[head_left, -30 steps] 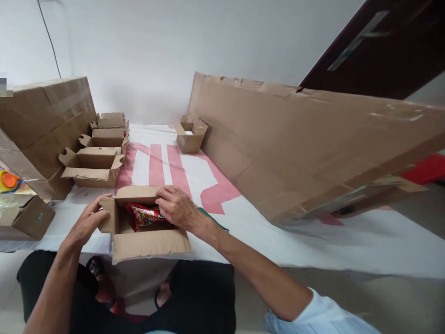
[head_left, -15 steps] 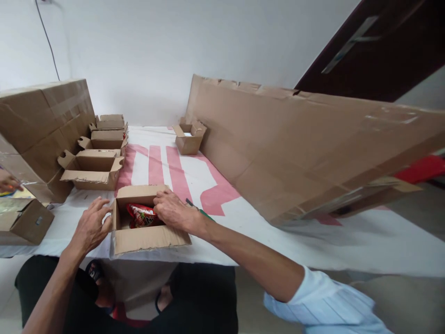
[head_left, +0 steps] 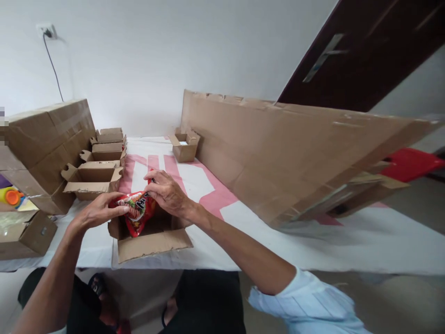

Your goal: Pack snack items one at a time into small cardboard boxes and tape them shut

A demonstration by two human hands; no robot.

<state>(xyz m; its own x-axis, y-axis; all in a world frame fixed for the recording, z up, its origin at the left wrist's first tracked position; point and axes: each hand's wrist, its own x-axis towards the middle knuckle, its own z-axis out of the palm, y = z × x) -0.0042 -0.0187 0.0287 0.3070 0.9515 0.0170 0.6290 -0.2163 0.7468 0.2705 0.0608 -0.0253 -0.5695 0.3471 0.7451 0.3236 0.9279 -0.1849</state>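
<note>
A red printed food packet (head_left: 136,212) is held tilted above the open cardboard box (head_left: 156,247) at the table's near edge. My right hand (head_left: 167,192) pinches the packet's upper right corner. On its left side, my left hand (head_left: 100,208) grips it between thumb and fingers. The packet's lower corner points down into the box, whose long near flap is folded outward. My hands and the packet cover much of the box's far side.
Several small open boxes (head_left: 93,187) line the left, beside a large carton (head_left: 52,148). Another small box (head_left: 185,153) stands at the back against a big cardboard panel (head_left: 264,157). A closed box (head_left: 34,236) sits at the near left. White cloth (head_left: 215,248) covers the table.
The packet has come up from inside the box and now hangs tilted over it. My left hand has moved from the box's side onto the packet.
</note>
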